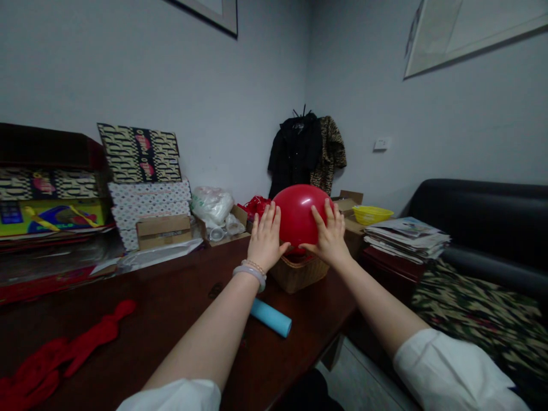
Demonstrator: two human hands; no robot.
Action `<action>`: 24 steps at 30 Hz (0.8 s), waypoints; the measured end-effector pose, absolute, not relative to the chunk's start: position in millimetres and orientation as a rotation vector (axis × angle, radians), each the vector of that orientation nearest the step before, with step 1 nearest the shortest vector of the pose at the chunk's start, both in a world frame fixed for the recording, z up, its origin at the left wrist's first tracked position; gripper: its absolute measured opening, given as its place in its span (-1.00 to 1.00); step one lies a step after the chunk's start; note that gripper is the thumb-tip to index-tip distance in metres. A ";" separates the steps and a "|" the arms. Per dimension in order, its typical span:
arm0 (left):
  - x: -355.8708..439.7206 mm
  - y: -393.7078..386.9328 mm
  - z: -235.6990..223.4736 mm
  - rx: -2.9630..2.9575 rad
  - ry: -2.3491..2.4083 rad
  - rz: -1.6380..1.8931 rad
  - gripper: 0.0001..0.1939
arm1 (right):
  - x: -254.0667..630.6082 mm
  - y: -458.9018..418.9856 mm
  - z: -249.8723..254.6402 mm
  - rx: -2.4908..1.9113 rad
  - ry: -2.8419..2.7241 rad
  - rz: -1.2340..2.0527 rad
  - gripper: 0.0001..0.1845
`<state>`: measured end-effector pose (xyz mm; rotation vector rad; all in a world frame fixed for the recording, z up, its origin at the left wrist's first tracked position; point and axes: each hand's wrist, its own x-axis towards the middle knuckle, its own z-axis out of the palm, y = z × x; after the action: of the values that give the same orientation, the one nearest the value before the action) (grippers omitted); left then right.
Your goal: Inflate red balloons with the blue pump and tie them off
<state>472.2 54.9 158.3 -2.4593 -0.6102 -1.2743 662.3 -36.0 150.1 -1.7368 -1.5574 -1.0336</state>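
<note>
A shiny red balloon sits between my two hands, at the mouth of a brown wicker basket. My left hand presses on its left side with the fingers spread upward. On the right side, my right hand lies against it, fingers apart and thumb underneath. Whether the balloon's underside rests on the basket is hidden. Just in front of the basket, partly behind my left forearm, lies a light blue tube on the dark wooden table.
Red fabric or cord lies at the table's left. Patterned boxes and a plastic bag line the back. To the right are a yellow basket, a stack of papers and a black sofa.
</note>
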 end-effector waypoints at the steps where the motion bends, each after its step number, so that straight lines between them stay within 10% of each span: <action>1: 473.3 55.6 155.6 -2.462 -0.615 -1.263 0.08 | 664.5 -35.0 147.7 -1.750 -1.561 -1.022 0.15; 24: 441.2 46.0 129.3 -2.446 -0.716 -1.272 -0.03 | 656.7 -37.5 124.6 -1.783 -1.451 -0.984 -0.32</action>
<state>441.2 46.0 129.3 -2.4458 -0.7157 -1.2721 656.7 -37.5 124.6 -1.7825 -1.4507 -0.9842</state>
